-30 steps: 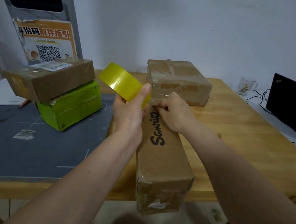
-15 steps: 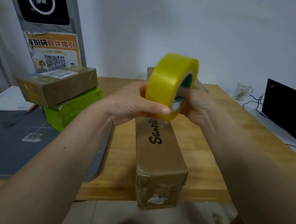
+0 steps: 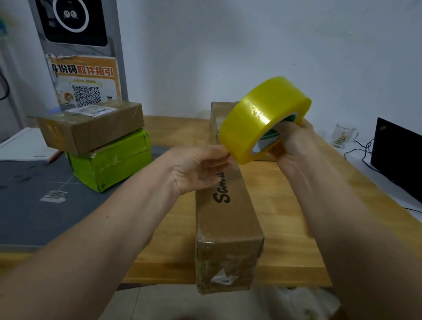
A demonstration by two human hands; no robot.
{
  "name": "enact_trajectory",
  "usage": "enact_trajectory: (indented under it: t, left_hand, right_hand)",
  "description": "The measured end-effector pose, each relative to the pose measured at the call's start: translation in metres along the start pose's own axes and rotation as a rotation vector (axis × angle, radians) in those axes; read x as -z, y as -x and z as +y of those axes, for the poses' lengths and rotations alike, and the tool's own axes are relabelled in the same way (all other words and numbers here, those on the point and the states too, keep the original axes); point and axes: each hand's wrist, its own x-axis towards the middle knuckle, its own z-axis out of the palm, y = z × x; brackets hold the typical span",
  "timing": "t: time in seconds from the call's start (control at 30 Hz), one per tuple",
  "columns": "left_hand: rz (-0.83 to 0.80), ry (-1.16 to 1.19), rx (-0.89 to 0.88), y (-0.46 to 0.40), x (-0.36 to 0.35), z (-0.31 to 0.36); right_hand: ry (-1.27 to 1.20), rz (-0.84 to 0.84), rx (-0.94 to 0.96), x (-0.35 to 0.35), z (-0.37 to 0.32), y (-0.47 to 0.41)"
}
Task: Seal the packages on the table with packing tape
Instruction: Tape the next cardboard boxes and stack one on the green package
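Note:
A yellow roll of packing tape (image 3: 257, 117) is held up in the air above the table, and my right hand (image 3: 296, 141) grips it through its core from the right. My left hand (image 3: 198, 167) pinches at the roll's lower left edge with thumb and fingertips. Below both hands a long brown cardboard package (image 3: 226, 215) with black lettering lies lengthwise on the wooden table (image 3: 291, 210), its near end sticking out over the front edge. Another brown package (image 3: 216, 117) sits behind the roll, mostly hidden.
At the left a brown package (image 3: 88, 127) is stacked on a green package (image 3: 113, 163), on a grey cutting mat (image 3: 11, 200). A glass mug (image 3: 343, 135), cables and a black laptop (image 3: 413, 162) are at the right. A kiosk with a QR poster (image 3: 83, 81) stands behind.
The tape roll has passed from my left hand's grip to my right hand and moved up and right. My left hand has dropped to the roll's lower edge.

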Motion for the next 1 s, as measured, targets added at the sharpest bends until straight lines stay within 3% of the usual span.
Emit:
enact_trajectory:
  t: [0.23,0.43,0.63,1.0]
  left_hand:
    - [0.069,0.203,-0.005,0.0,0.0,0.008]
    - [0.177,-0.014,-0.127,-0.005,0.028,0.026]
    - [0.264,-0.347,-0.133,-0.031,0.026,0.022]
    - [0.616,-1.378,-0.384,-0.077,0.012,0.012]
  right_hand:
    - [0.046,-0.057,0.145,-0.018,-0.004,0.007]
    - [0.164,0.135,0.249,-0.009,-0.007,-0.006]
    - [0.228,0.236,0.218,0.009,0.015,-0.015]
    - [0.404,0.31,0.231,0.015,0.039,-0.044]
